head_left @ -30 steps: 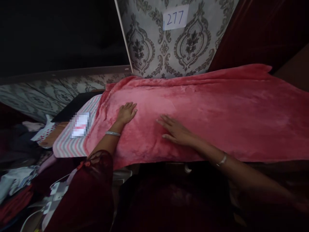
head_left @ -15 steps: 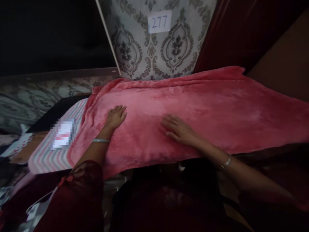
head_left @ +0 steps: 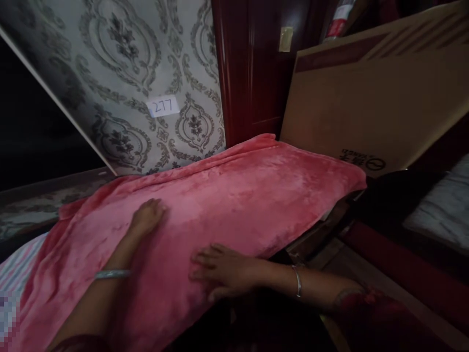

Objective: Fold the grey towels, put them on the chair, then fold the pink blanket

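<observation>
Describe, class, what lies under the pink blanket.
Striped fabric shows from under the pink blanket at its left end; whatever else lies beneath is covered and cannot be seen.

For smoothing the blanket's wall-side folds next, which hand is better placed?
Probably the left hand: it's nearer those folds in the pink plush blanket, while the right hand is farther off.

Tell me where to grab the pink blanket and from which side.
Take the pink blanket by the near corner at its right end, probably best from the person's side with the right hand: the middle lies spread nearly flat, giving little to pinch, while that corner narrows to a rounded tip.
</observation>
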The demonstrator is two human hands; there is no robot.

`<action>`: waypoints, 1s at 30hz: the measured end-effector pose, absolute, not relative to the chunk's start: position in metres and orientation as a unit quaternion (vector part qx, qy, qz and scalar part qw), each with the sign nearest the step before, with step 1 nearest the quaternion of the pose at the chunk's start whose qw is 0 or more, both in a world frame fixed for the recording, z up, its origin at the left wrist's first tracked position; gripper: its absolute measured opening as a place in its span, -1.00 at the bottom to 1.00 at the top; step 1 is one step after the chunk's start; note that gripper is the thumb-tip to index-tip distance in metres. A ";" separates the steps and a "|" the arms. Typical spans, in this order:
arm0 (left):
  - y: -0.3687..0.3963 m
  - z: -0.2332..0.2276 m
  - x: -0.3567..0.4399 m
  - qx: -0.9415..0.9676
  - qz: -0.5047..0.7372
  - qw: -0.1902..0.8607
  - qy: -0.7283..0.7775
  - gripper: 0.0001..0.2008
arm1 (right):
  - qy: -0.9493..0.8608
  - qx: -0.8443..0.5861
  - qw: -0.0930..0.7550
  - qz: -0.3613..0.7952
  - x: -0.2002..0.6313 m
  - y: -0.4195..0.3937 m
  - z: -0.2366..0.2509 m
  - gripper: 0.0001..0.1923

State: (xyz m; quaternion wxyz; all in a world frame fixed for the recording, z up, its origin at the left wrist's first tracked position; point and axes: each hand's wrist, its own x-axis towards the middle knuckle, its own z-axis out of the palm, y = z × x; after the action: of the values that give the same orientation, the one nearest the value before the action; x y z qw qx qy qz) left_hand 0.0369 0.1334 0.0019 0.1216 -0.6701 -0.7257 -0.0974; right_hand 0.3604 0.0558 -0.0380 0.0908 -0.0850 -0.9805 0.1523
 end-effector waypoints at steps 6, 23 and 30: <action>0.158 -0.021 0.125 -0.738 -0.020 0.052 -0.672 -0.41 | -0.937 -0.232 0.205 0.164 0.390 0.124 -0.028 -0.43; 0.155 -0.037 0.131 -0.741 -0.023 0.079 -0.667 -0.44 | -0.986 -0.089 0.080 0.115 0.457 0.048 -0.041 -0.28; 0.157 -0.037 0.130 -0.739 -0.032 0.083 -0.667 -0.44 | -0.959 -0.196 0.170 0.118 0.442 0.115 -0.014 -0.37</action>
State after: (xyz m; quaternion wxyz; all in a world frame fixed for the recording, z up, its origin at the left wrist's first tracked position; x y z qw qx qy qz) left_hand 0.1296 0.1566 -0.0367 0.0829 -0.7394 -0.6673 -0.0323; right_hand 0.4425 0.1153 -0.0143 0.1696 -0.1961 -0.9586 0.1177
